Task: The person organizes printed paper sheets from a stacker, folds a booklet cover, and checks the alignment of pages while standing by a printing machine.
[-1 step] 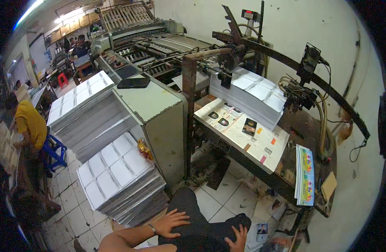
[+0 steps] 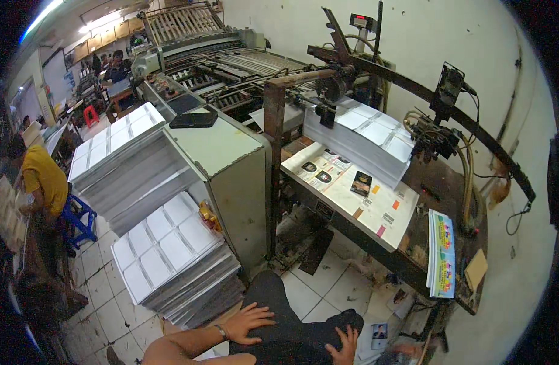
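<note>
My left hand (image 2: 248,322) rests flat on my dark trouser leg, its fingers spread and nothing in it. My right hand (image 2: 346,347) lies on the other leg with the fingers apart, also holding nothing. Just left of my left hand stands a tall stack of printed sheets (image 2: 170,240), its pages marked off in blocks. Behind it is a second stack of printed sheets (image 2: 118,135), set against the machine's pale green side panel (image 2: 212,137). A third sheet stack (image 2: 367,125) sits on the feed table (image 2: 468,194) to the right, under dark metal arms.
A large paper-handling machine (image 2: 231,64) fills the back. Colourful printed sheets (image 2: 441,252) and a black packet (image 2: 361,182) lie on the table. A black phone-like case (image 2: 193,119) rests on the panel. At far left, a person in a yellow shirt (image 2: 45,173) sits on a blue stool (image 2: 77,222).
</note>
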### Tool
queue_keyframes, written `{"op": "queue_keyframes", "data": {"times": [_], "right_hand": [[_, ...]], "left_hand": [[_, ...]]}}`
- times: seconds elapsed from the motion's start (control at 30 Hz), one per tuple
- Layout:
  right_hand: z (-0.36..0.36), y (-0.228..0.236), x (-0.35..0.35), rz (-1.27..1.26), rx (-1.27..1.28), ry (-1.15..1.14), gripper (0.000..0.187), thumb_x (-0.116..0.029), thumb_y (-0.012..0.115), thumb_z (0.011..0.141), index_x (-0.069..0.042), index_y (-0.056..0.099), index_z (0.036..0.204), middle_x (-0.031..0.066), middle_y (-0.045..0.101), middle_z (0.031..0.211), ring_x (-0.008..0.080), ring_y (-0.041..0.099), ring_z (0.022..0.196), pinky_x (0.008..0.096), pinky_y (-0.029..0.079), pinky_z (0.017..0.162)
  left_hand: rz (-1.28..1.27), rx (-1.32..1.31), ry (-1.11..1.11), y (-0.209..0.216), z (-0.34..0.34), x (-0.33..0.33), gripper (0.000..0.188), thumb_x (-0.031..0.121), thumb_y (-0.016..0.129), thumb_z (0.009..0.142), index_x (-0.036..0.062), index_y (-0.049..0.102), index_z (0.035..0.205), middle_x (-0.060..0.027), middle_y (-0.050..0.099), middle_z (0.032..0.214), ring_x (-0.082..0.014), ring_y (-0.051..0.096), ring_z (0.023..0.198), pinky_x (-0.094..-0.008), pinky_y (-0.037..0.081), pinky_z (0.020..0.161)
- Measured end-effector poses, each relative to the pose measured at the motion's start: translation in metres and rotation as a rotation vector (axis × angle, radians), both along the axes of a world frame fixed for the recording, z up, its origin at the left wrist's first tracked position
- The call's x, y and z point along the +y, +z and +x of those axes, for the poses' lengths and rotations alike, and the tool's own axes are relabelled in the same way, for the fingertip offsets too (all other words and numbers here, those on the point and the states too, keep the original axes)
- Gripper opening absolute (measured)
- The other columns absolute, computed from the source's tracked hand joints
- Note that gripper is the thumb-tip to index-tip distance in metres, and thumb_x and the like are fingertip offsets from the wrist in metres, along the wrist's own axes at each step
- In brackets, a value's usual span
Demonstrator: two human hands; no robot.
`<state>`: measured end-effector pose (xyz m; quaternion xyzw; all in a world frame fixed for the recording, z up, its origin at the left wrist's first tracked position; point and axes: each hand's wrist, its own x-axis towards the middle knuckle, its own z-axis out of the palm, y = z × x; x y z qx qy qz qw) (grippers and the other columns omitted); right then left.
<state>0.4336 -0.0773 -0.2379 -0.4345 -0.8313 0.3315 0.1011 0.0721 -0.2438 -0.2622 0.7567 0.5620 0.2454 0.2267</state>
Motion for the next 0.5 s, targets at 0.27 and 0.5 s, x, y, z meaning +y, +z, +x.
{"op": "queue_keyframes", "data": {"times": [0.27, 0.5], "right_hand": [[0.000, -0.001, -0.002, 0.012, 0.035, 0.004, 0.067, -0.043, 0.071, 0.089, -0.018, 0.049, 0.147, 0.0216, 0.029, 0.160, 0.0468, 0.021, 0.147, 0.0591, 0.021, 0.118], [-0.005, -0.003, 0.006, 0.024, 0.058, -0.007, 0.067, -0.045, 0.072, 0.087, -0.018, 0.052, 0.145, 0.0213, 0.030, 0.159, 0.0472, 0.022, 0.146, 0.0596, 0.021, 0.118]], "left_hand": [[0.030, -0.040, 0.006, 0.000, 0.000, -0.003, 0.068, 0.051, 0.060, 0.088, 0.0183, 0.047, 0.147, -0.0134, 0.038, 0.157, -0.0371, 0.027, 0.149, -0.0638, 0.014, 0.119], [-0.052, 0.030, -0.013, 0.014, -0.007, 0.005, 0.066, 0.046, 0.064, 0.086, 0.0179, 0.050, 0.144, -0.0133, 0.040, 0.156, -0.0357, 0.030, 0.148, -0.0636, 0.016, 0.119]]}}
